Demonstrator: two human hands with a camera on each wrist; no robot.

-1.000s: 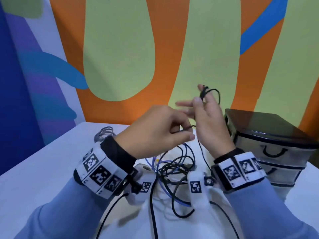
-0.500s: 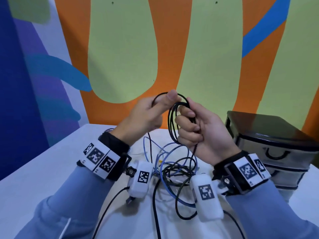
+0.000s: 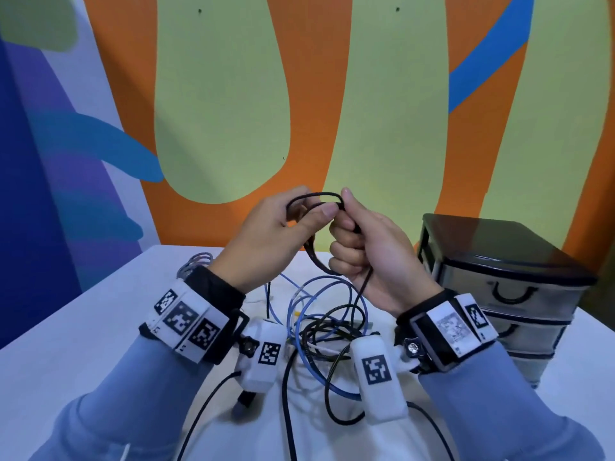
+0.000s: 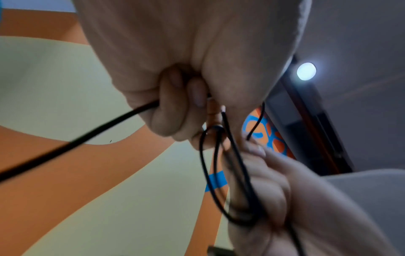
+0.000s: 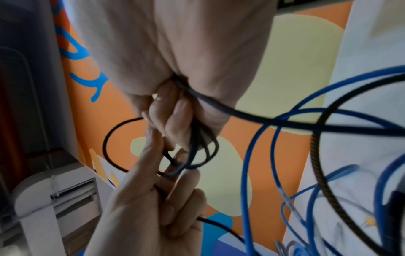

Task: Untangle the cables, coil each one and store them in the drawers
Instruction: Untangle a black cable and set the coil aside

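Both hands are raised above the table and share a thin black cable. My right hand is closed in a fist round several small loops of it, thumb on top. My left hand pinches the top loop between thumb and fingers, touching the right hand. In the left wrist view the black cable runs out of the curled left fingers. From the right fist the cable drops into a tangle of blue cable and braided black cable on the table.
A black-topped drawer unit with three shut drawers stands at the right. A coiled grey cable lies at the back left of the white table. A painted wall runs close behind the table.
A second ago the right fingers were spread with cable looped on them; now they are curled round the loops. The left hand rose from below and laid a loop against the right hand.
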